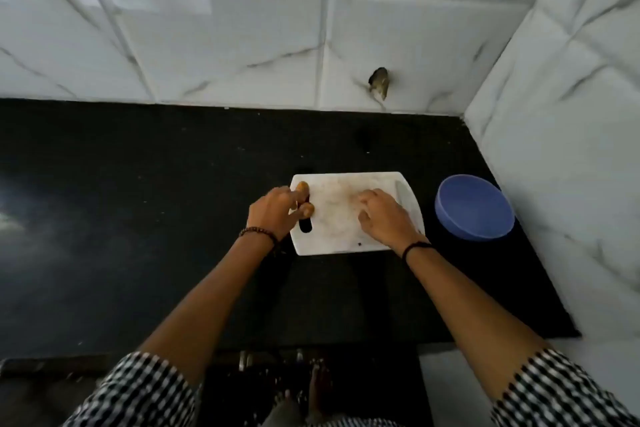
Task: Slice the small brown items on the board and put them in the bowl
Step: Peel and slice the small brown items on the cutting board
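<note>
Left hand [273, 211] at the left edge of the white board [346, 239], fingers out straight, touching two small brown items [306, 209]. Right hand [384, 218] down on the board's right side, blurry, grip hard to tell. Blue bowl [474, 208] just right of the board, near the right edge of the desk [173, 218].

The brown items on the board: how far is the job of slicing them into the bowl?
Done: nothing visible; the blue bowl shows no pieces. In hand: the left hand touches two brown items at the left edge of the white board, both apparently whole; the right hand rests on the board, blurred. Left: slicing all, then moving slices into the bowl.
</note>
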